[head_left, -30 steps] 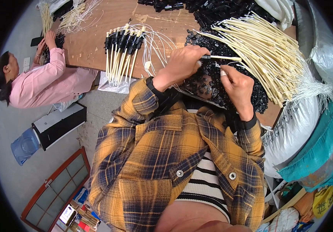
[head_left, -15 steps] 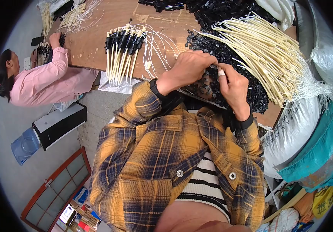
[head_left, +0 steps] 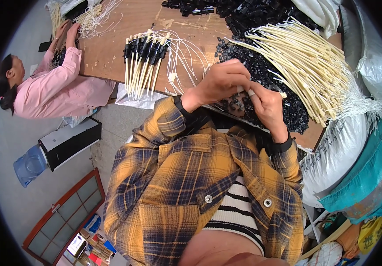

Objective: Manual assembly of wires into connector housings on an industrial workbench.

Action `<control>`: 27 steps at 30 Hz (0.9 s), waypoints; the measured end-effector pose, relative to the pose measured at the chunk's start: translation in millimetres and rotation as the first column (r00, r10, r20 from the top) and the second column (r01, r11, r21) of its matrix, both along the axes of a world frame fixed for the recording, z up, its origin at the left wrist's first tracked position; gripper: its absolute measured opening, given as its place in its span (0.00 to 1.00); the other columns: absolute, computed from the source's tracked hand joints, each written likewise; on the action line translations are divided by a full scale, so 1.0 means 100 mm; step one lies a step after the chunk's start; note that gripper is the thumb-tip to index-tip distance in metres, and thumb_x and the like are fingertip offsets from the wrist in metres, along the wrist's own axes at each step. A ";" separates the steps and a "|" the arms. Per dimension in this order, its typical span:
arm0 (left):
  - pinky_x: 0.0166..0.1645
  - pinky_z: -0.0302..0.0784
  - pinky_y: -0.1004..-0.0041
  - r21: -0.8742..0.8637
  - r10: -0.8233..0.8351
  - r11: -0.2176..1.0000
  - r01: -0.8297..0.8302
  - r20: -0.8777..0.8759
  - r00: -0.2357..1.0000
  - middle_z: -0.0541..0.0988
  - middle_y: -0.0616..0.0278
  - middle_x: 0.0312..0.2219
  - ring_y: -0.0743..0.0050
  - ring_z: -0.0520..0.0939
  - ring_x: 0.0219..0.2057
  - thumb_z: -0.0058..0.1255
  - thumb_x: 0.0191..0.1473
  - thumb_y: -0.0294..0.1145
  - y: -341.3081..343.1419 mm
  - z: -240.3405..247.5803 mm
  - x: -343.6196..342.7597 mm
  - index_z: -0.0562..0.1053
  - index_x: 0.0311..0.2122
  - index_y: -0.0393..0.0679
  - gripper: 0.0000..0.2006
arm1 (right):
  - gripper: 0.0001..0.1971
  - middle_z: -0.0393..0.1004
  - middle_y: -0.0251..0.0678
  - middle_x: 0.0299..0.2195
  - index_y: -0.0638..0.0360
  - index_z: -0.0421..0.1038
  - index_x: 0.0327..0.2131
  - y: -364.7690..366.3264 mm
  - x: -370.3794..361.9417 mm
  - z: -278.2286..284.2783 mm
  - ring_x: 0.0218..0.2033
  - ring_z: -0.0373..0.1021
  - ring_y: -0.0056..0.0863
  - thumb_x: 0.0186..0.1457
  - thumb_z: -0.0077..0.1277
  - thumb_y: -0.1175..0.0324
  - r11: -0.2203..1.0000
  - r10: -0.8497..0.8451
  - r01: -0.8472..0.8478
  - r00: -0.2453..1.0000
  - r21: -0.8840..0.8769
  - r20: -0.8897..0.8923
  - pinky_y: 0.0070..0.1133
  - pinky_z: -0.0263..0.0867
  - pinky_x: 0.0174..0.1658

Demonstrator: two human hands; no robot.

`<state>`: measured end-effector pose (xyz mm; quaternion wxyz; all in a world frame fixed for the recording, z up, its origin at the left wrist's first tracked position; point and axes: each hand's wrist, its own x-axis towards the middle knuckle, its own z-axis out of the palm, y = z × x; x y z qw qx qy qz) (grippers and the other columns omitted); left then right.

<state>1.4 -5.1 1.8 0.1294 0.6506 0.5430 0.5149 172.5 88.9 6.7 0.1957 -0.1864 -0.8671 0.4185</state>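
My left hand (head_left: pixel 223 82) and my right hand (head_left: pixel 267 105) meet at the fingertips above a pile of small black plastic pieces (head_left: pixel 295 111). Both are closed in a pinch, and whatever lies between the fingers is hidden. A pale wrap shows on a right-hand finger. By the right knuckles a small cream-coloured tip (head_left: pixel 283 95) sticks out. Thin white cords (head_left: pixel 180 66) loop over the table on the left hand's far side. Left of them lies a row of cream sticks with black fittings (head_left: pixel 144 55) on their upper ends.
A large bundle of cream sticks (head_left: pixel 302 66) with white strings lies right of the black pieces. Black plastic parts (head_left: pixel 253 17) are heaped at the back of the wooden table (head_left: pixel 111 53). Stuffed white sacks (head_left: pixel 339 153) stand at the right. A co-worker in pink (head_left: pixel 53 86) sits at the left.
My right hand has turned slightly and its fingers have curled in closer to the left. A cream tip now shows beside it. The co-worker's hands have moved farther up the table.
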 end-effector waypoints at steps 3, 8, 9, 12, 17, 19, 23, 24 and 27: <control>0.34 0.75 0.72 -0.070 -0.025 0.997 0.025 -0.010 1.000 0.77 0.63 0.25 0.66 0.78 0.30 0.57 0.37 0.19 0.09 -0.15 -0.22 0.75 0.27 0.44 0.09 | 0.07 0.77 0.39 0.24 0.62 0.75 0.35 -0.02 0.02 -0.15 0.22 0.72 0.24 0.55 0.48 0.74 0.997 -0.070 0.069 0.997 0.023 0.030 0.18 0.65 0.28; 0.39 0.78 0.71 -0.092 0.372 0.895 -0.436 -0.384 0.845 0.79 0.64 0.32 0.73 0.79 0.34 0.56 0.45 0.21 0.31 -0.73 -0.99 0.74 0.43 0.45 0.17 | 0.06 0.64 0.20 0.17 0.65 0.75 0.33 0.02 0.05 -0.11 0.20 0.55 0.08 0.54 0.49 0.73 0.918 -0.258 0.278 0.960 -0.283 0.104 0.12 0.51 0.23; 0.39 0.78 0.71 -0.089 0.368 0.898 -0.430 -0.384 0.847 0.79 0.64 0.32 0.73 0.79 0.34 0.56 0.45 0.21 0.34 -0.74 -1.02 0.74 0.43 0.45 0.17 | 0.06 0.62 0.20 0.17 0.65 0.75 0.33 0.04 0.07 -0.12 0.20 0.53 0.08 0.54 0.49 0.73 0.914 -0.262 0.287 0.957 -0.287 0.122 0.12 0.50 0.23; 0.42 0.79 0.77 -0.317 0.230 0.893 -0.318 -0.285 0.930 0.78 0.66 0.31 0.76 0.78 0.32 0.54 0.48 0.20 0.39 -0.70 -1.05 0.74 0.45 0.47 0.17 | 0.06 0.63 0.19 0.18 0.64 0.75 0.32 0.09 0.08 -0.13 0.20 0.53 0.07 0.55 0.50 0.73 0.893 -0.309 0.332 0.943 -0.302 0.124 0.12 0.49 0.23; 0.40 0.76 0.78 -0.415 0.256 0.904 -0.097 0.348 0.902 0.79 0.66 0.34 0.80 0.78 0.33 0.53 0.46 0.17 0.23 -0.33 -0.46 0.77 0.40 0.43 0.14 | 0.07 0.64 0.18 0.20 0.65 0.75 0.33 0.19 0.03 -0.27 0.22 0.54 0.07 0.57 0.49 0.72 0.809 -0.356 0.419 0.907 -0.413 0.223 0.11 0.50 0.25; 0.37 0.75 0.75 -0.158 0.104 0.984 -0.081 0.147 0.984 0.79 0.63 0.30 0.73 0.78 0.31 0.56 0.40 0.18 0.24 -0.08 -0.03 0.79 0.34 0.41 0.11 | 0.07 0.67 0.20 0.22 0.65 0.75 0.34 0.18 -0.04 -0.26 0.24 0.58 0.08 0.56 0.47 0.75 0.796 -0.336 0.421 0.905 -0.436 0.261 0.10 0.53 0.27; 0.32 0.73 0.72 0.000 0.190 0.982 -0.191 -0.090 0.978 0.77 0.64 0.28 0.62 0.76 0.27 0.56 0.37 0.18 0.20 -0.08 0.40 0.78 0.33 0.50 0.15 | 0.13 0.72 0.25 0.25 0.66 0.74 0.32 0.09 -0.14 -0.17 0.28 0.64 0.12 0.50 0.38 0.85 0.785 -0.246 0.229 0.968 -0.575 0.048 0.11 0.60 0.32; 0.32 0.73 0.72 0.001 0.192 0.981 -0.192 -0.089 0.977 0.77 0.64 0.28 0.62 0.76 0.27 0.56 0.37 0.18 0.19 -0.10 0.39 0.78 0.33 0.50 0.15 | 0.13 0.72 0.25 0.26 0.65 0.74 0.32 0.08 -0.12 -0.21 0.28 0.64 0.11 0.49 0.38 0.85 0.810 -0.235 0.238 0.969 -0.536 0.074 0.11 0.60 0.33; 0.30 0.71 0.76 0.037 0.123 0.992 -0.121 -0.049 0.991 0.77 0.67 0.27 0.72 0.76 0.26 0.55 0.38 0.16 0.16 -0.14 0.31 0.78 0.35 0.49 0.17 | 0.10 0.72 0.25 0.23 0.63 0.74 0.33 0.04 -0.09 -0.27 0.26 0.63 0.11 0.51 0.41 0.82 0.877 -0.234 0.247 0.969 -0.412 0.083 0.12 0.60 0.30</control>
